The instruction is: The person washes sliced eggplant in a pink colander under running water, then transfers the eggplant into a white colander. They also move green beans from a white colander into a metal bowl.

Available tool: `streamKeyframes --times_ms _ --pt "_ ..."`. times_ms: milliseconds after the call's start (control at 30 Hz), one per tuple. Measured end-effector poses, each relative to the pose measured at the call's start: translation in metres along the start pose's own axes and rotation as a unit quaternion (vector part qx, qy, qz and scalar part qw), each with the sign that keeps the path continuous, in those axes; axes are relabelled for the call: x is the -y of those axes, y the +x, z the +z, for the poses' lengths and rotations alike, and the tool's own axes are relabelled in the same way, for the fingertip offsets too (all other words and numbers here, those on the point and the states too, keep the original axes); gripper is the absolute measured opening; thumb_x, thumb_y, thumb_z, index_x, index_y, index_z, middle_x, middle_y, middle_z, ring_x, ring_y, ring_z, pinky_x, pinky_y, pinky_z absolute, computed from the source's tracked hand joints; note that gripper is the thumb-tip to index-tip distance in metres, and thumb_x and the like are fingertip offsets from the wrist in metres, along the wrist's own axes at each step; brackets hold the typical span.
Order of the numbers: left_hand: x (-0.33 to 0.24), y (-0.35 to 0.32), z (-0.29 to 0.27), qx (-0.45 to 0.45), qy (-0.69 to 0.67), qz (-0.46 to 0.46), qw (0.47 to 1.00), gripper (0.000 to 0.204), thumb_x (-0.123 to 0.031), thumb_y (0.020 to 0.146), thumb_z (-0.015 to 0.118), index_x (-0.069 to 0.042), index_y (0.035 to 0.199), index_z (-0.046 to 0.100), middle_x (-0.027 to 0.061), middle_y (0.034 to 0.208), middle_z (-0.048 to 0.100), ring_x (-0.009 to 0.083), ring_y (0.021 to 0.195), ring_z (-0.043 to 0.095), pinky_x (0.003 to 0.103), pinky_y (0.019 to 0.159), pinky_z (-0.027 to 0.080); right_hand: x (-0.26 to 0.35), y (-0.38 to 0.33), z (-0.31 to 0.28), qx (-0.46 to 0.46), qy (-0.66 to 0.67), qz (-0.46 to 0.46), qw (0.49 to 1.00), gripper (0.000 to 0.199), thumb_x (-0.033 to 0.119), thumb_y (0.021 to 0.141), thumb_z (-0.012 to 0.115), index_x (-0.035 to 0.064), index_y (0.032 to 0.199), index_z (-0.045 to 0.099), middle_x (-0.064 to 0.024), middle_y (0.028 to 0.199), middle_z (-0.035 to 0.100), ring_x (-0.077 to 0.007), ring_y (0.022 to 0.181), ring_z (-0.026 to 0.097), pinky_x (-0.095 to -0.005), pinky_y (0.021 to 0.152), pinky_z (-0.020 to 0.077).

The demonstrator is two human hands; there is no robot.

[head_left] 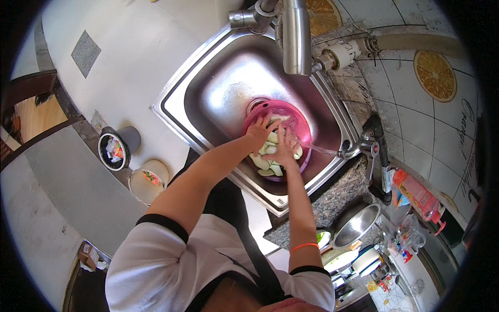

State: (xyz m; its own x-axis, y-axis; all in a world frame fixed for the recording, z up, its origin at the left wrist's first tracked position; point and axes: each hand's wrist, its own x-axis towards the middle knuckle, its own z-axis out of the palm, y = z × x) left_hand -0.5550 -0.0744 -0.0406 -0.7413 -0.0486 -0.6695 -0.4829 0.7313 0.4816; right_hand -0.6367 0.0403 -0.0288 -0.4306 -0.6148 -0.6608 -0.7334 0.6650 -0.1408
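A pink basin (303,115) stands in the steel sink (218,83), with pale green-white pieces of cut vegetable (266,165) in it, some edged with darker green skin. My left hand (259,132) reaches over the basin's left side, fingers spread on the pieces. Beside it, my right hand (283,147) lies over the middle of the pieces, its fingers stretched out too. Neither hand is closed round anything; some fingertips are hard to make out in the water. From the tap (358,149) on the right, a stream of water runs into the basin by my right hand.
A steel faucet (297,41) hangs over the sink's far edge. Right of the sink are a pink pump bottle (419,194) and a metal bowl (356,224) on the counter. Two waste bins, one dark (130,139) and one pale (158,169), stand on the floor at left.
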Motion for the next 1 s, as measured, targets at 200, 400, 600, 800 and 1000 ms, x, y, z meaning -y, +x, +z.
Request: streamKeyframes --times_ms 200,400,600,800,1000 --pt "0.015 0.041 0.032 -0.123 -0.259 0.010 0.958 0.092 -0.025 0.055 0.075 -0.018 0.129 0.022 0.0209 0.120 0.040 0.0367 0.109 0.042 0.043 0.088 0.039 -0.023 0.040 0.026 -0.128 0.155 -0.076 0.977 0.092 0.023 0.056 0.076 0.0163 0.131 0.022 -0.0175 0.124 0.040 -0.0356 0.112 0.040 -0.0454 0.088 0.0352" --pt "0.005 0.018 -0.008 -0.178 -0.125 0.044 0.975 0.069 -0.039 0.060 0.069 -0.007 0.115 0.043 0.0191 0.112 0.048 0.0326 0.107 0.044 0.042 0.090 0.036 -0.038 0.024 0.005 -0.114 0.246 -0.081 0.959 0.080 0.020 0.060 0.074 0.0202 0.127 0.029 -0.0231 0.112 0.047 -0.0388 0.104 0.045 -0.0433 0.084 0.0380" --pt "-0.001 -0.009 0.009 -0.082 0.130 0.032 0.988 0.121 -0.038 0.038 0.080 -0.022 0.134 0.010 0.0114 0.140 0.002 0.0417 0.123 0.014 0.052 0.097 0.021 -0.013 -0.026 0.010 0.023 -0.044 0.000 0.999 0.123 0.041 0.041 0.080 0.0270 0.135 0.003 -0.0144 0.140 0.000 -0.0414 0.125 0.006 -0.0540 0.100 0.0088" --pt "0.007 0.023 0.002 -0.032 0.085 0.058 0.994 0.107 -0.033 0.037 0.081 -0.021 0.128 0.026 0.0091 0.130 0.025 0.0290 0.122 0.023 0.045 0.095 0.028 -0.032 0.023 0.018 0.013 -0.086 -0.031 0.996 0.081 0.024 0.058 0.073 0.0195 0.125 0.029 -0.0196 0.126 0.033 -0.0392 0.116 0.031 -0.0508 0.089 0.0311" --pt "0.007 0.023 -0.008 -0.122 -0.128 0.027 0.984 0.058 -0.030 0.067 0.065 -0.008 0.115 0.040 0.0170 0.114 0.045 0.0334 0.098 0.050 0.041 0.080 0.044 -0.027 0.020 -0.029 -0.052 0.114 0.121 0.985 0.062 0.013 0.066 0.064 0.0186 0.120 0.034 -0.0237 0.096 0.054 -0.0325 0.096 0.052 -0.0405 0.080 0.0407"
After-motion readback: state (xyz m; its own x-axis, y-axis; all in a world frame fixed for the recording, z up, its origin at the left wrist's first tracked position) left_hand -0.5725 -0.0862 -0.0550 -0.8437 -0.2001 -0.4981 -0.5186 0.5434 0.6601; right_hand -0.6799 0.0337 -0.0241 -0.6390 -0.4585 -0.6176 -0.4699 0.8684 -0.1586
